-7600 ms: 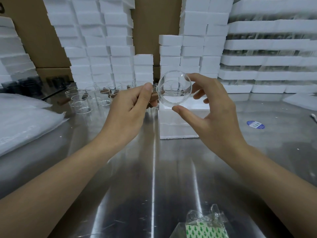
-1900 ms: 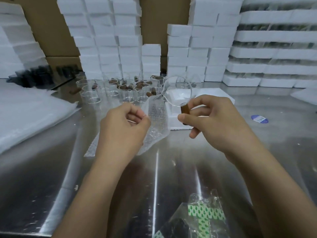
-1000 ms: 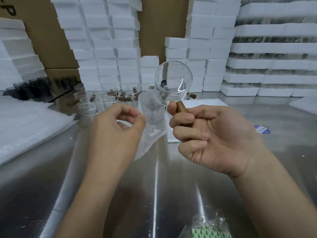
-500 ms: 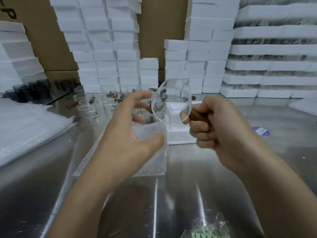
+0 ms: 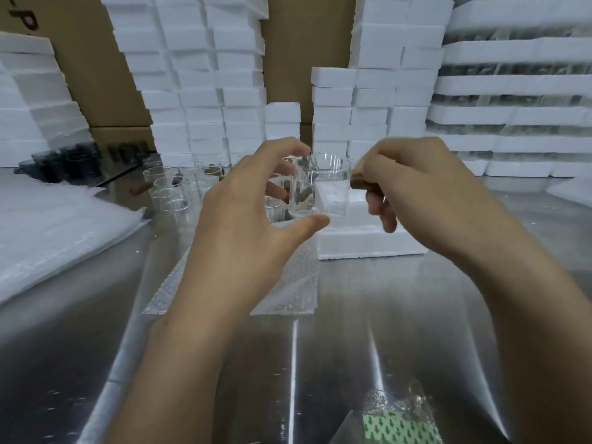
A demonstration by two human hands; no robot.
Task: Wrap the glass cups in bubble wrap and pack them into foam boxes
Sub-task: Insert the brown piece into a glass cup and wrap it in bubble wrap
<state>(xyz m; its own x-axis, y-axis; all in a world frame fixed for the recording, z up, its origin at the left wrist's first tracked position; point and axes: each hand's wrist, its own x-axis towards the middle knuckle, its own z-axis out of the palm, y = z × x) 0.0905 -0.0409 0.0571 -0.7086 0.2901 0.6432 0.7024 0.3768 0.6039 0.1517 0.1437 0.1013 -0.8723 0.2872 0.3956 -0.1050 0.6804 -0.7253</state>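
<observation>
Glass cup [image 5: 330, 187] hangs upright in the air, over the far end of the bubble wrap and in front of a foam box.

At the far left a pile of white sheets [image 5: 48, 225] lies on the steel table [image 5: 352, 347], with spare cups [image 5: 169, 190] standing behind it. The left hand [image 5: 243, 219] is open, its fingers spread in a wide curve beside the cup. The thumb sits just under the base, though I cannot tell whether it touches. Below that hand the bubble wrap [image 5: 288, 283] lies flat on the table. The right hand [image 5: 416, 187] has its fingers curled round the wooden handle [image 5: 360, 184] and carries the cup's weight. The foam box [image 5: 368, 241] rests just beyond the sheet.

The step looks like bringing the cup down onto the wrap. The right hand's grip should hold until the left hand has the glass body firmly. The cup is best laid on its side near one edge of the sheet, square to it, so that it rolls straight. Clear glass is slippery, so it should be set down gently on the steel.
</observation>
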